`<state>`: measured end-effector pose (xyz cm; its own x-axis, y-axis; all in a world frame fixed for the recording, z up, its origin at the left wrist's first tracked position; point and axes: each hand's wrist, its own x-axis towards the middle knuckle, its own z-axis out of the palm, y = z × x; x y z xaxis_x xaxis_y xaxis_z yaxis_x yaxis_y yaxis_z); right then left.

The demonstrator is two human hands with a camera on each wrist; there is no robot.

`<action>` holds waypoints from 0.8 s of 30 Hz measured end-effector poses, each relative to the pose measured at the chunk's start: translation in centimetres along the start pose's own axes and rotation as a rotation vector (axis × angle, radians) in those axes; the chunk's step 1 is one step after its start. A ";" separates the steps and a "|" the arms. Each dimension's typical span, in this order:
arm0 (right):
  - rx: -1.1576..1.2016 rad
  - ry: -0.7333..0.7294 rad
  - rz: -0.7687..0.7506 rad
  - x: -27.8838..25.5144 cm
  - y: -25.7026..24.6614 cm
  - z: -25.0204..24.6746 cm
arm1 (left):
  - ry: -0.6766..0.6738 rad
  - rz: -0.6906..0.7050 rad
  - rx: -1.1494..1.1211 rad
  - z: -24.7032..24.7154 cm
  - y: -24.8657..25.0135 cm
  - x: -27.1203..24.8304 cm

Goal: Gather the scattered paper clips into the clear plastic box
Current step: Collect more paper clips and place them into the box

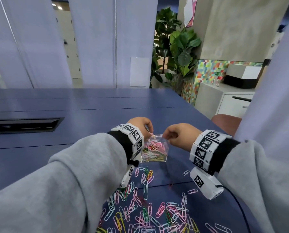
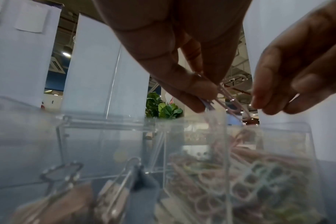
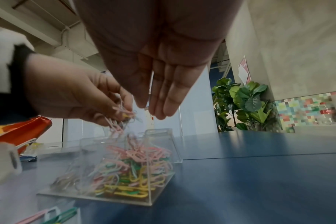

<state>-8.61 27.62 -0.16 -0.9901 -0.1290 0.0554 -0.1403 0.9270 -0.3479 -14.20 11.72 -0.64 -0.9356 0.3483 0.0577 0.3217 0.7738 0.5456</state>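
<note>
Left hand (image 1: 141, 126) pinches a small bunch of paper clips (image 3: 117, 121) directly above the open clear plastic box (image 1: 154, 151). Right hand (image 1: 179, 134) hovers just right of the box's top edge, fingers (image 3: 163, 97) straight and together, grasping nothing. The box stands on the blue table (image 1: 90, 105), partly filled with coloured clips. Scattered paper clips (image 1: 148, 207) lie on the table nearer the person than the box.

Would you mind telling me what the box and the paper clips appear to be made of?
The box looks like clear, glossy rigid plastic: its contents show through its flat walls. The paper clips look like bent wire in a smooth pastel coating, probably plastic.
</note>
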 end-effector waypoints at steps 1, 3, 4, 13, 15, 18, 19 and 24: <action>-0.010 -0.006 -0.001 -0.5 0.2 -0.1 | -0.009 0.000 0.013 0.3 0.0 -0.1; -0.025 -0.021 0.000 -1.5 0.4 -0.3 | -0.032 0.000 0.051 0.7 0.0 -0.4; -0.031 -0.028 0.004 -2.0 0.5 -0.3 | -0.048 -0.001 0.066 0.8 0.0 -0.7; -0.148 -0.187 0.035 -7.4 -0.9 -1.4 | -0.090 0.047 0.033 -2.3 0.1 -6.7; -0.229 -0.276 0.053 -9.0 -1.3 -1.2 | -0.242 0.033 0.046 -2.4 -0.3 -9.3; -0.334 -0.356 0.046 -11.1 -1.9 -0.5 | -0.392 0.005 0.272 -2.0 -1.2 -12.7; -0.354 -0.372 0.046 -11.8 -2.0 -0.3 | -0.410 -0.014 0.329 -1.9 -1.5 -13.7; -0.478 -0.425 0.151 -14.4 -1.4 0.7 | -0.427 -0.123 0.454 -1.8 -2.8 -16.5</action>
<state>5.88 27.91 -1.11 -0.9286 -0.0222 -0.3704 -0.0782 0.9875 0.1368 0.05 2.88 -1.61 -0.8594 0.3503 -0.3725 0.3329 0.9362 0.1125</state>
